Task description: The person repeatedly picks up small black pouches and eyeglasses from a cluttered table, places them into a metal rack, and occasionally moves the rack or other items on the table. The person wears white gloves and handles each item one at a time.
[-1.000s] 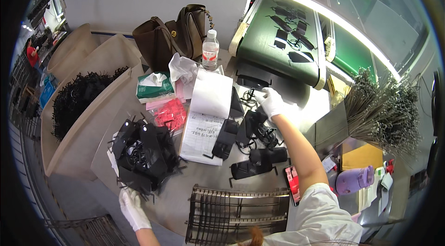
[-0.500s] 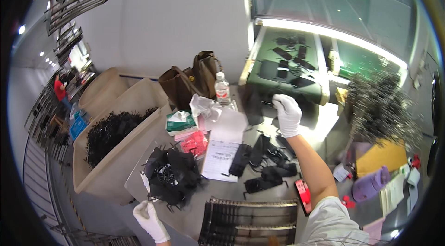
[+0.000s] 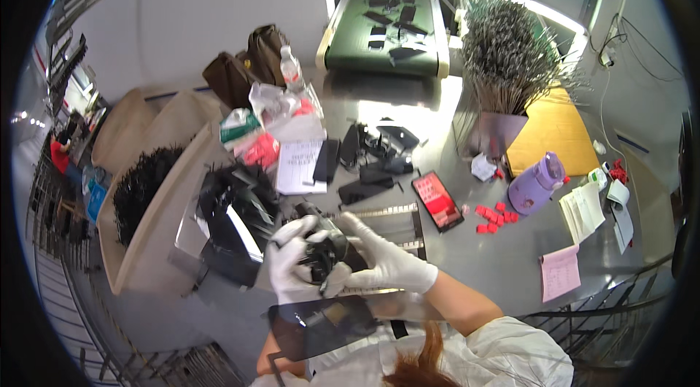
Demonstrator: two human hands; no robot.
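- Since the earlier frame, my right hand (image 3: 386, 256) has come back from the belt's end and my left hand (image 3: 292, 259) has left the near edge of the heap; they now meet in front of me, and my view has shifted too.
- Nearest me, at 6 o'clock from my hands, a dark see-through panel (image 3: 321, 325) with a bent arm lies across my forearm; I can't tell whether it joins what I hold.
- The black piece (image 3: 321, 252) sits between my palms, at 3 o'clock from my left and 9 o'clock from my right. Its long axis seems to run 12 to 6, though blur hides its ends. My left is nearer, right against it.
- My left fingers are curled round it, gripping. My right is cupped, fingers partly spread, thumb near its lower part; I can't tell if it grips.
- Just beyond, partly behind my right hand, is a metal rack (image 3: 416, 225) on the worktop (image 3: 474, 263).
- At 10 o'clock lies the black heap (image 3: 237, 197); at 2 o'clock, a phone (image 3: 437, 201).
- At 1 o'clock, farther off, are loose black parts (image 3: 372, 172).
- Farthest, between 12 and 1, the green belt (image 3: 351, 44) carries more dark pieces (image 3: 378, 32).
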